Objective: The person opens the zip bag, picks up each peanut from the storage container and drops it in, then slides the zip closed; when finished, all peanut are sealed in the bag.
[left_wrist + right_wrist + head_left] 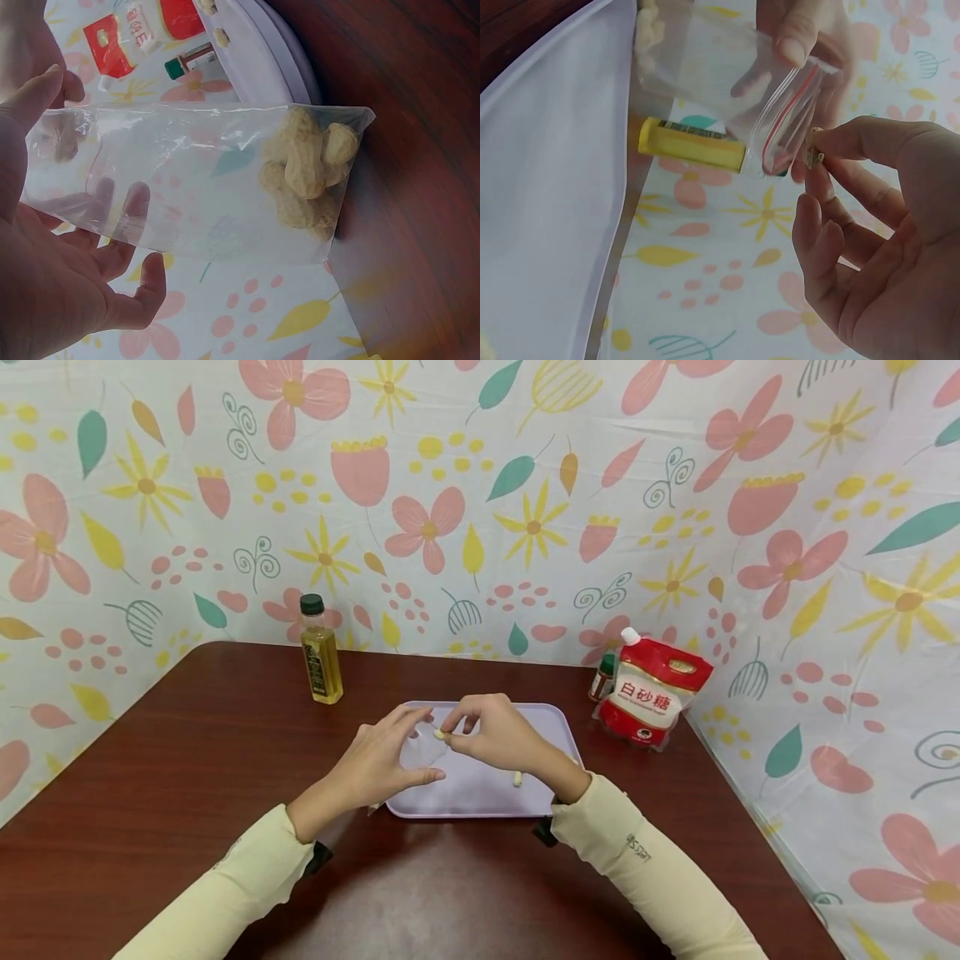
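Note:
My left hand (375,764) holds a clear zip bag (202,161) by its mouth, thumb on one side and fingers on the other. Several peanuts in their shells (304,161) lie at the bottom of the bag. A red line runs along the zip seal (789,112) in the right wrist view. Between thumb and fingertips, my right hand (498,735) pinches one peanut (812,148) right at the bag's mouth. Below both hands is a pale lilac tray (472,802), where another peanut (517,778) lies near its right side.
At the back left of the dark wooden table (225,735) stands a bottle of yellow oil (322,660). A red and white sugar pouch (648,693) and a small green-capped bottle (602,678) stand at the right. A flowered cloth (450,527) hangs behind.

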Demonstrator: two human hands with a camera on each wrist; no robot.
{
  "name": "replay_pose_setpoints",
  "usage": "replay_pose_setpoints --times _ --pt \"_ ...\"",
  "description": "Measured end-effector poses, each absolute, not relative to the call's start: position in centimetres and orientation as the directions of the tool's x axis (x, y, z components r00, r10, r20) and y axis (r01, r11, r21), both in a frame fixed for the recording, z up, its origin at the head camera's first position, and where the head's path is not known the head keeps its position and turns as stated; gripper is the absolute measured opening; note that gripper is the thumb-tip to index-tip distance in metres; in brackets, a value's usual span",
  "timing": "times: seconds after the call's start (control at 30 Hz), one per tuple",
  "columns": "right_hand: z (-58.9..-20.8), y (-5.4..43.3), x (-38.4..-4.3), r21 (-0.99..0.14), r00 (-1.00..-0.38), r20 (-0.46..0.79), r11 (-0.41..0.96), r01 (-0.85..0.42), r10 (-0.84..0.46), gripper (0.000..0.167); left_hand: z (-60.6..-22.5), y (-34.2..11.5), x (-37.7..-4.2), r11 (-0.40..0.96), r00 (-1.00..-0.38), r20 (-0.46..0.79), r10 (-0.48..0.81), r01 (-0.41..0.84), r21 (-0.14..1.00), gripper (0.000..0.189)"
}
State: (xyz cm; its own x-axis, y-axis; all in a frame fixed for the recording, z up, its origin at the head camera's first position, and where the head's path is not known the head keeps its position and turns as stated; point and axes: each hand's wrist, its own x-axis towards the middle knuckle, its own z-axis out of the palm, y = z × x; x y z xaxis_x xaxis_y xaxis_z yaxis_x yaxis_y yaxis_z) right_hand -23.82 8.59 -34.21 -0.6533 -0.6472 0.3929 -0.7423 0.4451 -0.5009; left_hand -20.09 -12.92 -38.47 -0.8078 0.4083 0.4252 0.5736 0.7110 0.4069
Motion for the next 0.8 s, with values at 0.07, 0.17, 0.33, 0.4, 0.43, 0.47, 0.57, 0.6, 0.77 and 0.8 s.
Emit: replay_pose_setpoints --times 0.07,0.17,0.33,0.4,0.43,0.47,0.57,0.6,0.77,0.8 --pt "-34.1 8.0 -23.8 -0.497 -0.643 0.391 0.438 -0.749 -0.658 0.004 -38.5 -13.0 -20.1 0.708 -0.806 0.429 0.407 0.576 0.410 0.085" --pt "-34.0 7.4 -23.8 -0.496 -0.633 0.392 0.426 -0.757 -0.668 0.005 -38.5 -13.1 -20.1 0.699 -0.802 0.432 0.411 0.582 0.415 0.086" --pt "-34.1 7.4 -23.8 -0.513 -0.633 0.393 0.413 -0.753 -0.667 0.011 -38.4 -13.3 -20.1 0.694 -0.803 0.428 0.414 0.583 0.422 0.086" --pt "-34.2 7.7 -23.7 -0.521 -0.636 0.391 0.410 -0.749 -0.665 0.011 -38.4 -13.3 -20.1 0.698 -0.806 0.425 0.412 0.579 0.421 0.085" --pt "-34.2 7.9 -23.7 -0.526 -0.640 0.387 0.411 -0.745 -0.664 0.011 -38.4 -13.3 -20.1 0.699 -0.808 0.422 0.412 0.577 0.422 0.085" --pt "-34.3 8.1 -23.7 -0.529 -0.642 0.384 0.411 -0.742 -0.664 0.011 -38.4 -13.3 -20.1 0.700 -0.810 0.419 0.410 0.574 0.424 0.085" --pt "-34.5 8.8 -23.6 -0.540 -0.653 0.372 0.418 -0.731 -0.660 0.009 -38.3 -13.3 -20.0 0.709 -0.814 0.416 0.405 0.567 0.419 0.085" --pt "-34.7 9.1 -23.6 -0.545 -0.658 0.365 0.422 -0.725 -0.659 0.009 -38.3 -13.3 -20.0 0.712 -0.815 0.417 0.403 0.565 0.416 0.085" --pt "-35.7 10.4 -23.9 -0.558 -0.684 0.329 0.450 -0.697 -0.651 0.009 -38.2 -13.5 -20.0 0.717 -0.814 0.432 0.389 0.562 0.412 0.083" --pt "-35.8 10.7 -23.9 -0.561 -0.687 0.324 0.453 -0.694 -0.651 0.009 -38.2 -13.5 -20.0 0.715 -0.813 0.435 0.387 0.562 0.415 0.082"
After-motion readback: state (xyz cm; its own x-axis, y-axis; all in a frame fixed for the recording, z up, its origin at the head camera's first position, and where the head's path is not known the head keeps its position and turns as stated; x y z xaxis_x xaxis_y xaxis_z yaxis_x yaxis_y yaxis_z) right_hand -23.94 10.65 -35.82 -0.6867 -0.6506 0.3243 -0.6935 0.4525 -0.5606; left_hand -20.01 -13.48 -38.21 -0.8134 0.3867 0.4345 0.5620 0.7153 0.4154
